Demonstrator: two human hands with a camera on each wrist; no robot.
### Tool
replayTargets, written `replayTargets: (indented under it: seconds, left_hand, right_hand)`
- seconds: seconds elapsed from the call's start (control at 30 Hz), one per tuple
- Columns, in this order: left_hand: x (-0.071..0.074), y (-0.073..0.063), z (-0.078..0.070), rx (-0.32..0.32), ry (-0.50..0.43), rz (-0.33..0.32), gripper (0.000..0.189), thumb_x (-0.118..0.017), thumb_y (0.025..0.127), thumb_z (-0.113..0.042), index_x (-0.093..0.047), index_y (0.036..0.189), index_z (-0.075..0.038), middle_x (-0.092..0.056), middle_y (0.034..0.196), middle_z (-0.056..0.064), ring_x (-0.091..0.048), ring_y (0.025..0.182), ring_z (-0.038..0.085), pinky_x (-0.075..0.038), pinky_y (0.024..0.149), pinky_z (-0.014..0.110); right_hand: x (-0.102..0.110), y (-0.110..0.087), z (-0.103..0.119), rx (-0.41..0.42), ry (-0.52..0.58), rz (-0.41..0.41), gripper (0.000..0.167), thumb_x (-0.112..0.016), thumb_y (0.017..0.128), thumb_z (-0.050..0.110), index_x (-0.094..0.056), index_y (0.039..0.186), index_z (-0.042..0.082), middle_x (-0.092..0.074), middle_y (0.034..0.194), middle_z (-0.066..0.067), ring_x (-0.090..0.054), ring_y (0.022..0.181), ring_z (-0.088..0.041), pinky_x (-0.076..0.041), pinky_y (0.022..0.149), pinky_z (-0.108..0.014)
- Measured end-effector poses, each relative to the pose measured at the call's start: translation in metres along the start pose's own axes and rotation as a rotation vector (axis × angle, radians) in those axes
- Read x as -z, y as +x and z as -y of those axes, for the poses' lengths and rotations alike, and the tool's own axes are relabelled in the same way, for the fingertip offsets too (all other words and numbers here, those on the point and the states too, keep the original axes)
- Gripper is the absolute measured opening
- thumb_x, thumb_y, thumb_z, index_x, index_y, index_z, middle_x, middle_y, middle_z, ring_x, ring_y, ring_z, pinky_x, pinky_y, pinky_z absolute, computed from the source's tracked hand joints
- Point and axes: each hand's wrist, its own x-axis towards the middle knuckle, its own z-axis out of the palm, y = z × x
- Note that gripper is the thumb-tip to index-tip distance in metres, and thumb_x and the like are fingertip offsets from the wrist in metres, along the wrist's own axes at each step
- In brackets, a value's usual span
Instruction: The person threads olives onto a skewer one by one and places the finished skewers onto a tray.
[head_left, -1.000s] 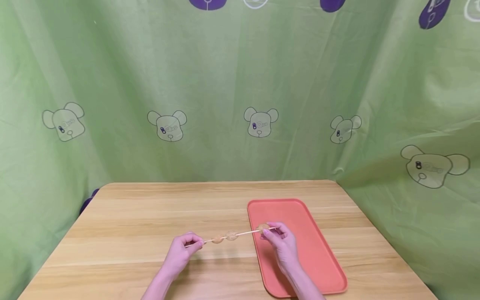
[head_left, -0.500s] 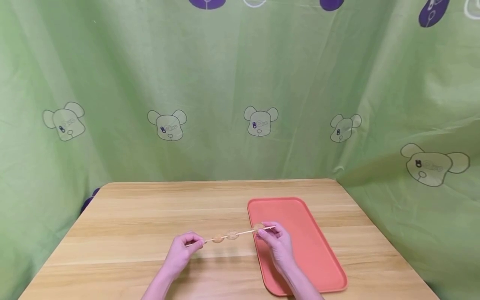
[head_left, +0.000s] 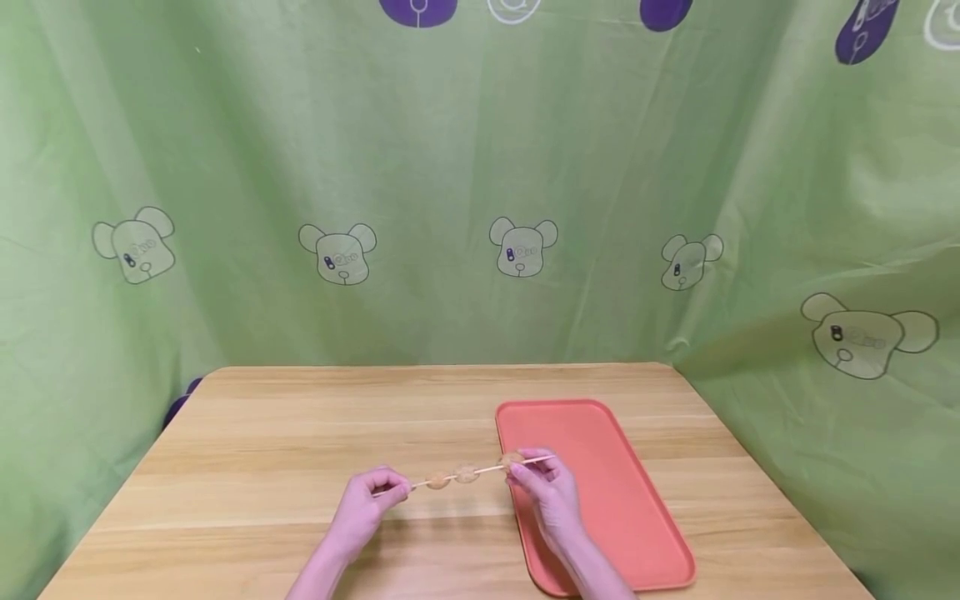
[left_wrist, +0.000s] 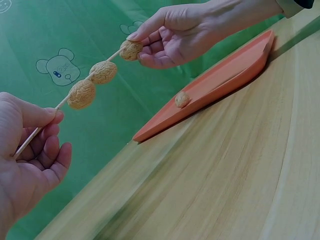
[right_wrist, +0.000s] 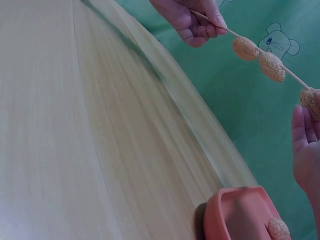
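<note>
Brown, wrinkled oval balls are threaded on a thin wooden skewer, which is held level-ish above the table. My left hand pinches the skewer's left end between thumb and fingers. Two balls sit side by side near that hand. A third ball is farther along the stick, and my right hand pinches it with thumb and fingertips. The skewer's right tip sticks out past this ball, over the right hand. A short stretch of bare stick shows between the third ball and the pair.
A red-orange rectangular tray lies on the wooden table, under and beyond the right hand. One loose wrinkled ball rests in the tray, showing in both wrist views. Green curtain hangs around the table.
My right hand and the third ball have slid left along the skewer, nearer to the other two balls. More of the skewer's right tip now shows. The left hand has stayed almost still.
</note>
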Motion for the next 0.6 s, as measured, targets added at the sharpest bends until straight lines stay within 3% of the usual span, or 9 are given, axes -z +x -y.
replayTargets:
  seconds: [0.17,0.6]
  left_hand:
    - [-0.001,0.000,0.001,-0.002,-0.004,-0.004,0.007,-0.064,0.079,0.004,-0.064,0.083,0.010,-0.056,0.076,0.004,-0.051,0.071,0.011,-0.043,0.067,0.022]
    - [-0.001,0.001,0.000,0.009,-0.005,-0.016,0.006,-0.064,0.079,0.005,-0.064,0.083,0.010,-0.056,0.076,0.005,-0.051,0.071,0.011,-0.043,0.067,0.022]
  right_hand:
    - [0.005,0.002,-0.009,0.007,-0.009,0.015,0.023,-0.061,0.080,-0.008,-0.060,0.094,0.009,-0.066,0.088,-0.002,-0.064,0.076,-0.011,-0.052,0.071,-0.025]
    - [-0.006,-0.001,-0.004,-0.006,0.061,0.027,0.020,-0.057,0.080,-0.012,-0.058,0.097,0.000,-0.065,0.090,-0.006,-0.063,0.077,-0.012,-0.052,0.071,-0.025]
